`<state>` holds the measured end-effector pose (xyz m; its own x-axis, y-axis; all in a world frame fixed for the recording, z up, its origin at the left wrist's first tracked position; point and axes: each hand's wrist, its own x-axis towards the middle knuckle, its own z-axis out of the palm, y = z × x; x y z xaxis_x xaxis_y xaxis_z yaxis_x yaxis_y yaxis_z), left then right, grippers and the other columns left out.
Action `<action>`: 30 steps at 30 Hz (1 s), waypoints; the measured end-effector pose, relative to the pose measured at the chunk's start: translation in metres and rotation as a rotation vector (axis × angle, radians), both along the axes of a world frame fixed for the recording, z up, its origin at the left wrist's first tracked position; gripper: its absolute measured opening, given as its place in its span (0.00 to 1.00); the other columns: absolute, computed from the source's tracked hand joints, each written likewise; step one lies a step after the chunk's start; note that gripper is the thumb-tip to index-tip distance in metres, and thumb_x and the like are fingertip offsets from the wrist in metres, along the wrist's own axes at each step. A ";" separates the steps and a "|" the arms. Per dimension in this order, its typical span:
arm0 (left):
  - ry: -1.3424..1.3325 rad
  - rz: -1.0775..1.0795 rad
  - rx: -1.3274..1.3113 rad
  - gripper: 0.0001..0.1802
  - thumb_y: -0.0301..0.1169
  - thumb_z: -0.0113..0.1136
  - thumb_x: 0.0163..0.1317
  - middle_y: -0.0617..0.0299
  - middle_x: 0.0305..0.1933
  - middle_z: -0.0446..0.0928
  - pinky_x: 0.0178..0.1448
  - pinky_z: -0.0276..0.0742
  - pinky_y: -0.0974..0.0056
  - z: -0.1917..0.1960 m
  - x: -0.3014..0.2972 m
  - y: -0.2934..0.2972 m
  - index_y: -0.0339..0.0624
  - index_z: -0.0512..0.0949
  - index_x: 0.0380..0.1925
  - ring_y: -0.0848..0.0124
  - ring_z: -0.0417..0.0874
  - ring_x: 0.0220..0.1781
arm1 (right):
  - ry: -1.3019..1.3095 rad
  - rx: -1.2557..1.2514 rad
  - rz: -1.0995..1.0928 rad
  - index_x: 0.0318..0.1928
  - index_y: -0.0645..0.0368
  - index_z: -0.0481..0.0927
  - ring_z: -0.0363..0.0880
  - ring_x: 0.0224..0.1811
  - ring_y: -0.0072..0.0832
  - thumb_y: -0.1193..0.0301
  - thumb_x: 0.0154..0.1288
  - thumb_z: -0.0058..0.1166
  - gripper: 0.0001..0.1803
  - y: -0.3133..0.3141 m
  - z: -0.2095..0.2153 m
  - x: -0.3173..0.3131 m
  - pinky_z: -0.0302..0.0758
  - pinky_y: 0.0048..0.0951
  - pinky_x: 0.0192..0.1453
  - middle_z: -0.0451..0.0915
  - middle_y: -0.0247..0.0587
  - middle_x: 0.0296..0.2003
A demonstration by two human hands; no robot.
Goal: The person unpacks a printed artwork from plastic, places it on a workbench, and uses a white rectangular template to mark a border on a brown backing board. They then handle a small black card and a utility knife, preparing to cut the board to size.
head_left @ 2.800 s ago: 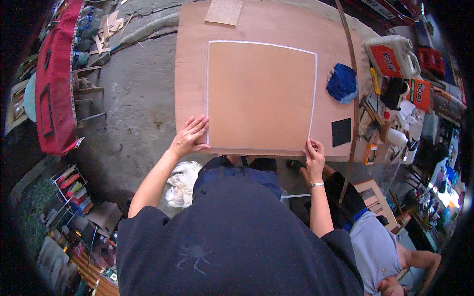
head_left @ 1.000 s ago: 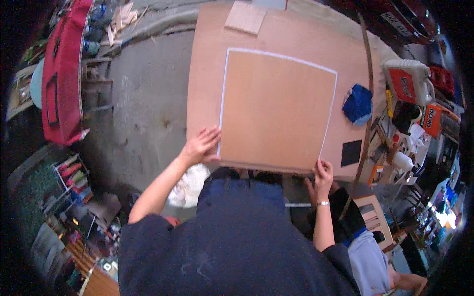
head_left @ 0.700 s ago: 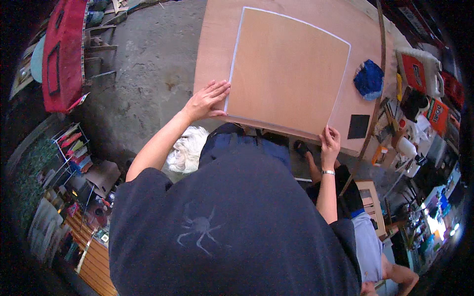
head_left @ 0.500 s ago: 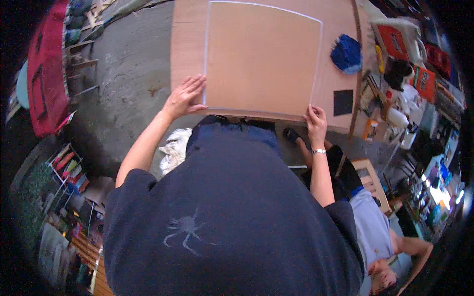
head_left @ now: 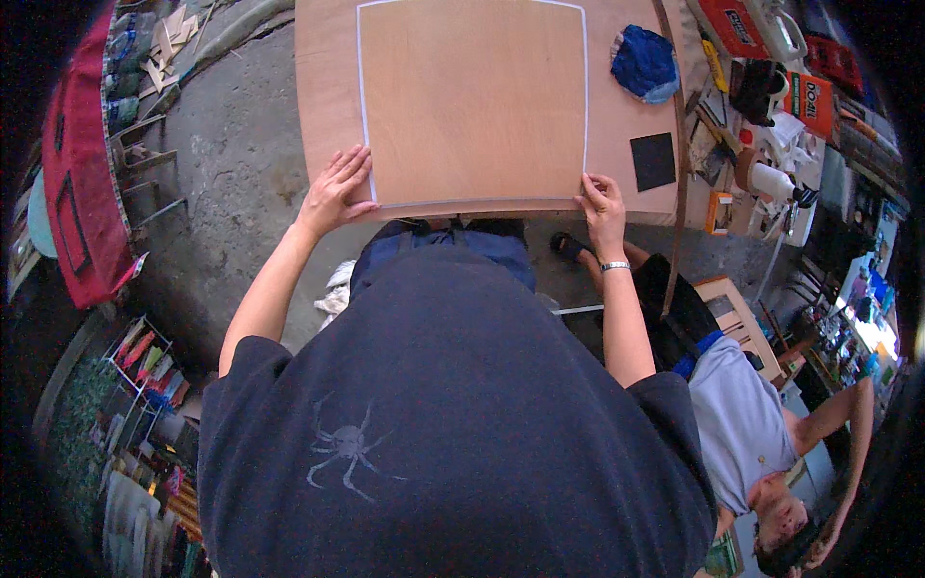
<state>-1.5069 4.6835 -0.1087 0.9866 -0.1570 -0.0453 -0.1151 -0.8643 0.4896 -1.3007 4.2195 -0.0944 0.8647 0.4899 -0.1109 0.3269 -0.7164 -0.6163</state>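
A flat wooden panel point(head_left: 477, 106) with a thin white edge lies on a larger pinkish-brown wooden surface point(head_left: 328, 87) in front of me. At its near left corner, my left hand point(head_left: 337, 191) rests with fingers stretched out and thumb against the edge. My right hand point(head_left: 604, 210), with a metal band at its wrist, pinches the near right corner between thumb and fingers. Right of the panel lie a crumpled blue cloth point(head_left: 644, 64) and a dark square pad point(head_left: 653, 161).
A side bench at right holds a white bottle point(head_left: 771, 180), orange-and-black boxes point(head_left: 811, 104) and other clutter. Another person point(head_left: 737, 414) in a grey shirt is close on my right. A red cloth-covered piece point(head_left: 87, 183) stands at left, and wood scraps point(head_left: 166, 48) lie on the floor.
The whole view has shifted, so panel and hands appear a little further left and higher. Both hands keep their places at the corners. The person at right has shifted, one arm bent at the head.
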 end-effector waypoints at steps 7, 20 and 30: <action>-0.005 0.007 -0.018 0.45 0.48 0.72 0.51 0.56 0.74 0.64 0.78 0.56 0.50 0.001 0.001 -0.001 0.40 0.68 0.67 0.60 0.61 0.77 | 0.009 -0.028 -0.029 0.55 0.52 0.83 0.80 0.45 0.31 0.79 0.56 0.65 0.25 0.003 0.002 -0.002 0.79 0.32 0.51 0.78 0.39 0.50; 0.006 -0.006 -0.004 0.46 0.50 0.70 0.52 0.54 0.75 0.61 0.79 0.55 0.50 0.002 -0.005 0.004 0.40 0.66 0.68 0.60 0.59 0.77 | -0.059 -0.055 0.030 0.57 0.49 0.82 0.79 0.45 0.36 0.79 0.56 0.65 0.26 0.002 -0.005 -0.003 0.78 0.34 0.52 0.77 0.40 0.50; 0.034 -0.009 -0.021 0.45 0.51 0.69 0.53 0.56 0.75 0.62 0.79 0.53 0.49 -0.001 -0.002 0.005 0.40 0.66 0.68 0.60 0.59 0.78 | 0.006 0.000 0.005 0.58 0.48 0.81 0.79 0.44 0.33 0.80 0.58 0.63 0.26 0.002 0.001 -0.003 0.80 0.31 0.50 0.77 0.39 0.51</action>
<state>-1.5092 4.6880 -0.1096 0.9830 -0.1675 -0.0757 -0.1060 -0.8530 0.5111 -1.3039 4.2217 -0.0939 0.8614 0.4944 -0.1162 0.3266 -0.7145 -0.6187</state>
